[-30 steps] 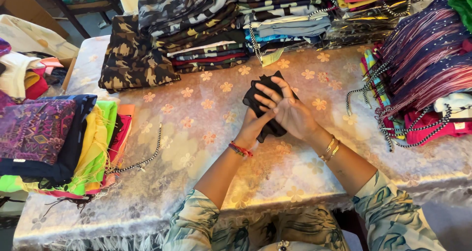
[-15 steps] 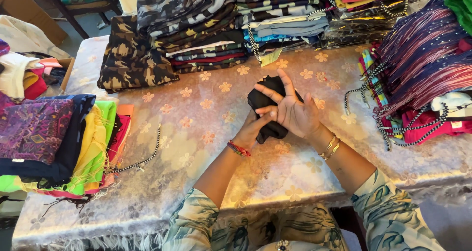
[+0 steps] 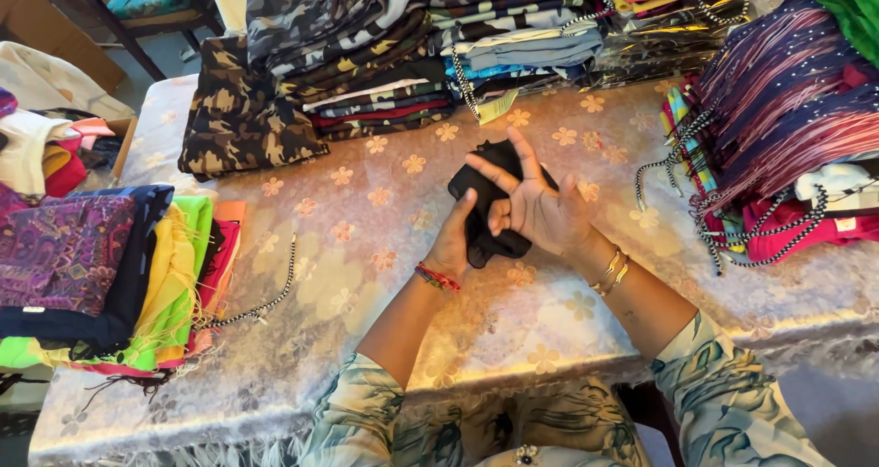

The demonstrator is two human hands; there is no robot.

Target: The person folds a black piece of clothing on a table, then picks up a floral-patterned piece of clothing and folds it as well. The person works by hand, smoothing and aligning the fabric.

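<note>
The black cloth (image 3: 490, 206) sits near the middle of the table (image 3: 366, 247), between 2 hands. The left hand (image 3: 453, 243) pinches its edge. The right hand (image 3: 536, 212) presses on top, fingers spread. It looks soft, thin and light; best held at the edges.

Bright even daylight, sharp pic, slight glare on tablecloth (image 3: 366, 275).

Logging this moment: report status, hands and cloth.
Left hand and right hand both on black cloth. Cloth bunched above floral table cover. Nothing in the way.
</note>
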